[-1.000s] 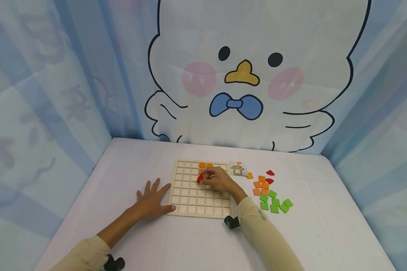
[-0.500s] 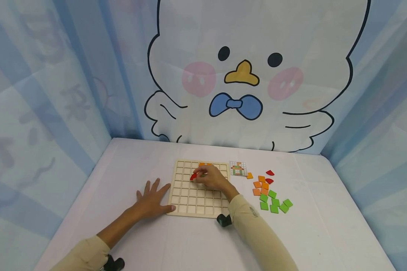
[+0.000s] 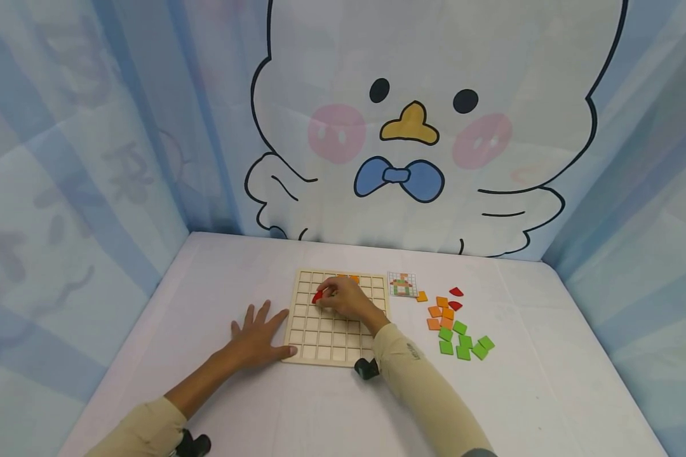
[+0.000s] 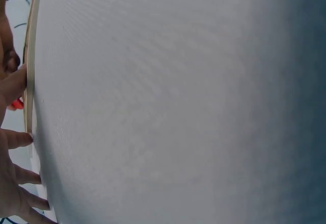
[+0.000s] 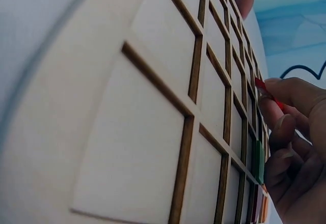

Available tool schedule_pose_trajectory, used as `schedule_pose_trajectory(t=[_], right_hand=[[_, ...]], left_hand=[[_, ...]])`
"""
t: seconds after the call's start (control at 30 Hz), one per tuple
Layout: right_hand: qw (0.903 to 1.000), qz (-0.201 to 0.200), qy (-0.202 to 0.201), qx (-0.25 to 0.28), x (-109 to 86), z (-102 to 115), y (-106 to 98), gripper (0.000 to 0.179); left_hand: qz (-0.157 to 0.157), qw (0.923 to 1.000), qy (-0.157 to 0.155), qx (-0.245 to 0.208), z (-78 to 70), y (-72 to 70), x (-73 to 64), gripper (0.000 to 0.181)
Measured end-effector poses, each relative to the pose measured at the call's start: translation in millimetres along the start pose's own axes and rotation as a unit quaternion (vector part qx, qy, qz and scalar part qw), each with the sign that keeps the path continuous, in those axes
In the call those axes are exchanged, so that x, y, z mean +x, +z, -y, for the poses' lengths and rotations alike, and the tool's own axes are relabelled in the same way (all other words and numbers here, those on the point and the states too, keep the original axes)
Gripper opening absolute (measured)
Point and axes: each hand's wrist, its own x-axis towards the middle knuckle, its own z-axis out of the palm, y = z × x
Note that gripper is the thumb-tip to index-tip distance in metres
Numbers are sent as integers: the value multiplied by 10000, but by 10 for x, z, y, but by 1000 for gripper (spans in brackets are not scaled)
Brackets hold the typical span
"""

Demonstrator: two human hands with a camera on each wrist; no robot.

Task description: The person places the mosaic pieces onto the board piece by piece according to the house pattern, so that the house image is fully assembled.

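Red shows at the fingertips of the right hand (image 3: 345, 298): a small, partly hidden tile (image 3: 317, 297), pinched between thumb and finger over the upper-left cells of a pale wooden grid board (image 3: 323, 338). Whether it touches the board, I cannot tell. The step in hand looks like placing this tile; the next move seems to call for squaring it to one cell, then releasing it between the raised ridges. Bare cells leave room leftward and nearer the person, but orange tiles (image 3: 354, 278) in the far row sit close to the knuckles. The left hand (image 3: 256, 343) lies spread, gripping nothing — thumb on the board's near-left corner, index fingertip at its left edge. Beyond the right edge lie a printed pattern card (image 3: 402, 285) and loose green square tiles (image 3: 465, 342), with open white table (image 3: 537, 393) past them.
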Motion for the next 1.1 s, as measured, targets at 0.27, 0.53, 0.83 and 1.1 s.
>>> schedule_pose_trajectory(t=[0.27, 0.53, 0.83, 1.1], right_hand=[[9996, -76, 26, -286, 44, 45, 51, 24], [9986, -47, 160, -510, 53, 49, 54, 25], [9980, -10, 224, -585, 60, 43, 65, 23], [9972, -16, 300, -679, 53, 72, 57, 21]], left_hand=[[3, 10000, 20, 29, 11, 11, 8, 92], [-7, 10000, 11, -11, 1, -1, -7, 91], [-18, 10000, 22, -60, -3, -8, -29, 90], [-27, 10000, 18, -93, -22, -23, -45, 89]])
